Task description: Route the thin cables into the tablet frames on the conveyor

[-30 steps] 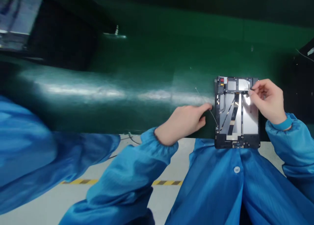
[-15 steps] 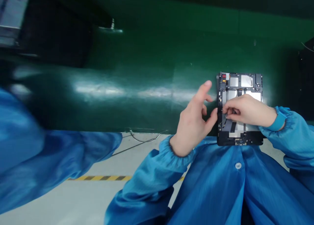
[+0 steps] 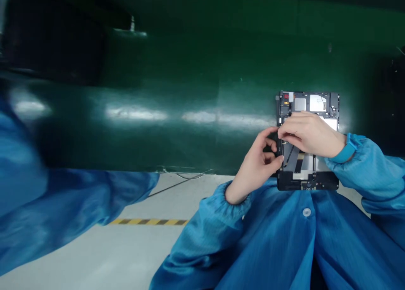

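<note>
An opened tablet [image 3: 329, 181] lies on the green bench close to my body, its inside facing up with silver plates, dark ribbon cables and small boards showing. My left hand [image 3: 257, 161] is curled at its left edge, thumb on the lower part of that edge and fingertips higher up, gripping it. Over the tablet's middle reaches my right hand [image 3: 305, 131], wearing a blue wrist strap [image 3: 346, 150]. Its thumb and fingers are pinched together at the left edge, just above the left thumb. Whatever sits in that pinch is too small to make out.
The glossy green bench [image 3: 190, 70] stretches to the left. A dark bulky object [image 3: 50, 36] stands at the far left, another dark shape at the right. A co-worker's blue sleeve [image 3: 79, 193] is at the lower left. A thin cable [image 3: 177, 183] hangs at the bench's front edge.
My right hand has moved left and slightly up, from the tablet's inside to its left edge. My left hand, spread apart before, has curled in against that edge.
</note>
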`<state>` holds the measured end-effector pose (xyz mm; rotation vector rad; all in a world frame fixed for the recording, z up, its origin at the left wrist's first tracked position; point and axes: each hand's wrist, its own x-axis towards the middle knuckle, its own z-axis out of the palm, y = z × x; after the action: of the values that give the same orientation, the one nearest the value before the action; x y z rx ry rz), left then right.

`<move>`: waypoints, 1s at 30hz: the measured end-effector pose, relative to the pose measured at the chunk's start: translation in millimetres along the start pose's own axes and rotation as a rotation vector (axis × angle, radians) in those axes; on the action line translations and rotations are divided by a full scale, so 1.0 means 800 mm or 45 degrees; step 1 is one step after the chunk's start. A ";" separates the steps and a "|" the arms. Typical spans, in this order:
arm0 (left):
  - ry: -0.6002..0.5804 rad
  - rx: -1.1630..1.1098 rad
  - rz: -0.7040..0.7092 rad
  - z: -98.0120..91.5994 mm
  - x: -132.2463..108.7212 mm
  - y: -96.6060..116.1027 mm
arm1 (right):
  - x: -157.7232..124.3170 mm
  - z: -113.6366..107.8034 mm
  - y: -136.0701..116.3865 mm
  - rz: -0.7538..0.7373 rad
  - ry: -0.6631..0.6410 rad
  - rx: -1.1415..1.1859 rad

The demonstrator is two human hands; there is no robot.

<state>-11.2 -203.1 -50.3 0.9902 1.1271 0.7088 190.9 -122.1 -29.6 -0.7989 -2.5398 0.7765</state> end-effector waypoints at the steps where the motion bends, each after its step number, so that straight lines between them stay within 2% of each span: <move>1: 0.001 -0.024 -0.003 0.000 0.000 0.000 | -0.001 0.000 0.001 0.002 0.004 0.011; 6: 0.019 -0.038 -0.030 0.001 0.002 0.004 | -0.004 0.000 0.004 0.004 0.026 0.055; 17: 0.178 0.035 -0.035 0.007 0.017 0.023 | -0.002 0.003 0.007 0.046 0.045 0.094; 23: 0.121 0.023 0.057 0.000 0.031 0.022 | 0.000 0.003 0.007 0.065 0.049 0.125; 30: 0.135 0.037 0.087 -0.003 0.031 0.017 | 0.001 0.003 0.007 0.071 0.062 0.132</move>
<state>-5.7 -175.5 -48.0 1.0294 1.2030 0.8100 191.5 -118.6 -34.8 -0.8467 -2.4221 0.8873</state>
